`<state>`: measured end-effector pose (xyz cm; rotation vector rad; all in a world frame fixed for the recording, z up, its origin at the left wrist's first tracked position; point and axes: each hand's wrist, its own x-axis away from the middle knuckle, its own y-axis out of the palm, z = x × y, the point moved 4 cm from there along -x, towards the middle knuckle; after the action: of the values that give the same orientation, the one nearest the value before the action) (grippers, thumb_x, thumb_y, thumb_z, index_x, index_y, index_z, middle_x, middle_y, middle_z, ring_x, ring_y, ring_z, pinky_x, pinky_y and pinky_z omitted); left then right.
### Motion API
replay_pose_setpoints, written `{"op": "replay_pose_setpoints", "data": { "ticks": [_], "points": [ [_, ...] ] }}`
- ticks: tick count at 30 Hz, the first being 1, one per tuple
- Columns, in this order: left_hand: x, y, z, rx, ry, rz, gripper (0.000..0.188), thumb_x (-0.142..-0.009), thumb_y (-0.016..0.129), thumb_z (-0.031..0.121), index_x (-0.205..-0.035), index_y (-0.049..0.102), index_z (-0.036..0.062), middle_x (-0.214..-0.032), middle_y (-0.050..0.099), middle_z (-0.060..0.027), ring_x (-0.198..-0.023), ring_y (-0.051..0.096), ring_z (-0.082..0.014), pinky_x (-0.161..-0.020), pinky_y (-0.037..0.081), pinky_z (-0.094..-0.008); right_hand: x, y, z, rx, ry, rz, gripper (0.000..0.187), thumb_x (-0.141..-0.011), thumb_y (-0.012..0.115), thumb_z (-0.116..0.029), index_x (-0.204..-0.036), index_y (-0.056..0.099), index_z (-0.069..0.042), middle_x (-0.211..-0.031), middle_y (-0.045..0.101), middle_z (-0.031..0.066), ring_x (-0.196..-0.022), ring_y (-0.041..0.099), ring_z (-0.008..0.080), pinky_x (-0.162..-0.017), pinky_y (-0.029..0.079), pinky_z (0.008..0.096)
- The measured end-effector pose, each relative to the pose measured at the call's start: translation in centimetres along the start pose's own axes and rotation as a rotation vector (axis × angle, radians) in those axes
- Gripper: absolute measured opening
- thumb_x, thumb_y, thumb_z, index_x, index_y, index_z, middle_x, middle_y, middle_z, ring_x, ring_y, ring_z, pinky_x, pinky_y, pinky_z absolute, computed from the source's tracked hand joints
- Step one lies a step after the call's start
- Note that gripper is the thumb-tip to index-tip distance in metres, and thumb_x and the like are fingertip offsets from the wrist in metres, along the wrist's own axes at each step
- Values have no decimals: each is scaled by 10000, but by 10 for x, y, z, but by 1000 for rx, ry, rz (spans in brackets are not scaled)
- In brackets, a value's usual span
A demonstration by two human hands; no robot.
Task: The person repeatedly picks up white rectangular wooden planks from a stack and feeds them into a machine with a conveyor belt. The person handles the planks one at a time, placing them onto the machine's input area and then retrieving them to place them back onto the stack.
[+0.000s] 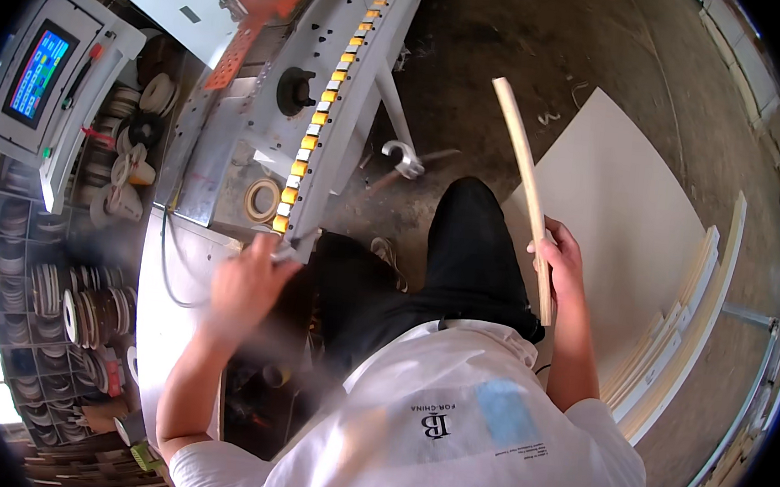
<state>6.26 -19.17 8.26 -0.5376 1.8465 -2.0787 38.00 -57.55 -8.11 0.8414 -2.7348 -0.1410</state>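
In my right hand (565,260) is a long, narrow pale wooden strip (526,174). The fingers are closed around it toward its lower end, and its far end points up and away over the floor. My left hand (251,280) is at the near end of a machine rail (307,143) lined with yellow and white rollers. Motion smears that hand, and its fingers blend with the rail's end, so whether it grips anything there is unclear.
A control panel with a lit screen (41,72) stands at the far left. Rolls of edging tape (91,312) fill a rack below. To my right, a large pale panel (610,178) and several boards (676,339) lean together. A roll of tape (262,200) lies beside the rail.
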Motion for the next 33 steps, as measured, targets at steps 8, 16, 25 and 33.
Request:
{"op": "replay_pose_setpoints", "data": {
  "ticks": [8,16,25,33],
  "points": [
    [-13,-73,-111,-346,173,487,253,-878,809,229,-1060,673,117,-986,738,-30,-1018,684,-254,-837,538,-420,-19,-13,-10,-322,-294,207,569,-1010,653,-383,-1448,547,-36,-1220,640,88,-823,554,111,-659,480,257],
    [-40,-149,-260,-48,-576,703,245,-947,750,313,-1138,736,160,-1008,773,-85,-976,729,-323,-856,543,-435,-37,-16,-4,-195,-357,495,608,-1050,738,-204,-1518,467,73,-1473,597,147,-1331,589,247,-1180,441,418],
    [-86,-134,-429,119,-755,1029,413,-934,790,442,-1233,726,165,-1073,798,-111,-1043,747,-359,-887,564,-467,-9,-7,11,-303,-240,536,596,-1059,732,-287,-1495,508,51,-1442,638,151,-1319,628,255,-1163,469,397],
    [-147,-98,-511,551,-817,966,422,-951,765,432,-1199,734,93,-1042,802,-112,-1000,752,-358,-868,565,-471,-8,20,-7,-267,-215,545,593,-1047,745,-303,-1467,533,58,-1425,640,147,-1311,622,247,-1166,455,391]
  ]
}}
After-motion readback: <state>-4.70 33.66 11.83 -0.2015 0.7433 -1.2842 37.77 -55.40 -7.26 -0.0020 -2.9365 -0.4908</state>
